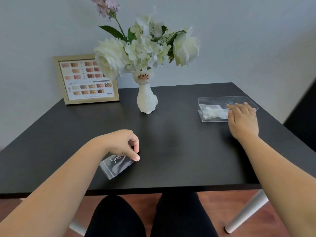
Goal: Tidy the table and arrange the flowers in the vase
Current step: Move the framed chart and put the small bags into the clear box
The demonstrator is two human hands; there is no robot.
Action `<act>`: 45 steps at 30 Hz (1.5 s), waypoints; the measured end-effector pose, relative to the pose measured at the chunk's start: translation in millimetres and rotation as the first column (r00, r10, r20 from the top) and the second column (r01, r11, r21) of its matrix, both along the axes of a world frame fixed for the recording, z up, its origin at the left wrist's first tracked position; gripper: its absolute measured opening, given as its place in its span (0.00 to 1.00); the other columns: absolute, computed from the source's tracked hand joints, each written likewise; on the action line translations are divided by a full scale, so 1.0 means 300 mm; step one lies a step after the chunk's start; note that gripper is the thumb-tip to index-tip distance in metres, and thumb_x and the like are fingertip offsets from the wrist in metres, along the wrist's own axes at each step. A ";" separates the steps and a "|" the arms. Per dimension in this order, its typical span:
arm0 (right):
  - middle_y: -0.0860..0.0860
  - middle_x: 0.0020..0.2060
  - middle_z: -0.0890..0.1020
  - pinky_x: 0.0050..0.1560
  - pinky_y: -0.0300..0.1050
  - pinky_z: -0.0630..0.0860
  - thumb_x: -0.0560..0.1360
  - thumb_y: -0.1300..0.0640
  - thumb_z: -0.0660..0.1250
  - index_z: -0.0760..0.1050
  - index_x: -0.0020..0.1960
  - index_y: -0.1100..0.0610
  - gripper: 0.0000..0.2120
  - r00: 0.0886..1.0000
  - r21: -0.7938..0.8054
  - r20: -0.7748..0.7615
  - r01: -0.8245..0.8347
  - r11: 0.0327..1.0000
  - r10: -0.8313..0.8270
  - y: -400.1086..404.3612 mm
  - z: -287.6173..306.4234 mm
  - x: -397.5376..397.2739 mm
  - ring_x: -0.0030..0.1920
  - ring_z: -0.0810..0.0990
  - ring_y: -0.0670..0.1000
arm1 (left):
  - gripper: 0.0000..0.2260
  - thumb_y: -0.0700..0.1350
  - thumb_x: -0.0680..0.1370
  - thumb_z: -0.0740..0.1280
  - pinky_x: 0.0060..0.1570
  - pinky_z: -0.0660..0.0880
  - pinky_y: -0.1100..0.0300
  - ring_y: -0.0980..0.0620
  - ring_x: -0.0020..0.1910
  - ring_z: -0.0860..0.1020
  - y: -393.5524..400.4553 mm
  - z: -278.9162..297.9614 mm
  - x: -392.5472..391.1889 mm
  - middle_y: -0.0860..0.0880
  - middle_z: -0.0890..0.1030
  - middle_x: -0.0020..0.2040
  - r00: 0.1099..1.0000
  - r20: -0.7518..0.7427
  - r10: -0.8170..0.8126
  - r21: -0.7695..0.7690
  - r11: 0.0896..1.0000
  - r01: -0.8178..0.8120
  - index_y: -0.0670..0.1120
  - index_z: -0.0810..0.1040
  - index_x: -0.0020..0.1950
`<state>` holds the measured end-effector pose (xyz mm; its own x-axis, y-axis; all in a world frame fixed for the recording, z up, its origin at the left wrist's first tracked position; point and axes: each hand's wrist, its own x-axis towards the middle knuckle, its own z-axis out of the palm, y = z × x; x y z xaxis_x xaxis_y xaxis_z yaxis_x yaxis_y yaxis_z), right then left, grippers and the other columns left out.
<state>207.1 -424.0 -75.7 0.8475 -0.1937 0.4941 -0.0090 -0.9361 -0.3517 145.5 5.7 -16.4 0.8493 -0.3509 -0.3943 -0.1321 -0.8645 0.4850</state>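
A white cat-shaped vase [147, 98] stands at the back middle of the black table [179, 142]. It holds white flowers [145, 48] and one lilac stem [106, 6]. My left hand [124, 144] pinches a small clear plastic bag [118, 165] of tiny beads that lies near the table's front edge. My right hand [242, 118] rests with its fingers spread on the near rim of a clear plastic tray [213, 100] at the right. The tray holds several small clear packets.
A gold-framed nail colour chart [85, 79] leans against the wall at the back left. A dark chair [304, 113] stands beyond the table's right edge. My knees and a white table leg [244, 214] show below the front edge.
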 end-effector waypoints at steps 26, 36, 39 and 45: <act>0.56 0.65 0.77 0.73 0.58 0.54 0.83 0.55 0.54 0.76 0.66 0.55 0.17 1.000 0.041 0.019 -0.016 0.999 0.015 0.006 0.012 -0.006 0.73 0.63 0.61 | 0.19 0.41 0.75 0.72 0.55 0.78 0.58 0.54 0.55 0.80 -0.445 -0.006 0.181 0.56 0.79 0.59 0.977 0.187 0.106 -0.474 0.880 -0.004 0.56 0.79 0.63; 0.55 0.64 0.78 0.73 0.58 0.55 0.83 0.56 0.54 0.77 0.65 0.54 0.17 0.999 0.078 0.024 -0.025 0.997 0.023 0.005 0.017 -0.009 0.73 0.63 0.60 | 0.17 0.39 0.75 0.71 0.57 0.77 0.59 0.58 0.52 0.82 -0.561 -0.023 0.241 0.61 0.85 0.51 0.927 0.284 0.246 -0.690 0.724 0.019 0.63 0.83 0.50; 0.55 0.63 0.78 0.73 0.58 0.55 0.83 0.56 0.55 0.78 0.64 0.55 0.16 0.999 0.087 0.032 -0.030 0.996 0.027 0.006 0.018 -0.009 0.73 0.63 0.61 | 0.17 0.37 0.75 0.71 0.56 0.79 0.55 0.57 0.48 0.81 -0.608 -0.026 0.274 0.60 0.85 0.49 0.927 0.214 0.309 -0.788 0.616 -0.024 0.61 0.84 0.47; 0.54 0.62 0.79 0.73 0.59 0.56 0.82 0.57 0.56 0.78 0.63 0.55 0.15 0.999 0.095 0.040 -0.032 0.995 0.028 0.009 0.023 -0.012 0.72 0.64 0.61 | 0.15 0.35 0.73 0.74 0.47 0.80 0.62 0.54 0.52 0.80 -0.714 -0.022 0.357 0.54 0.85 0.51 0.874 -0.021 0.485 -0.914 0.345 -0.214 0.57 0.84 0.48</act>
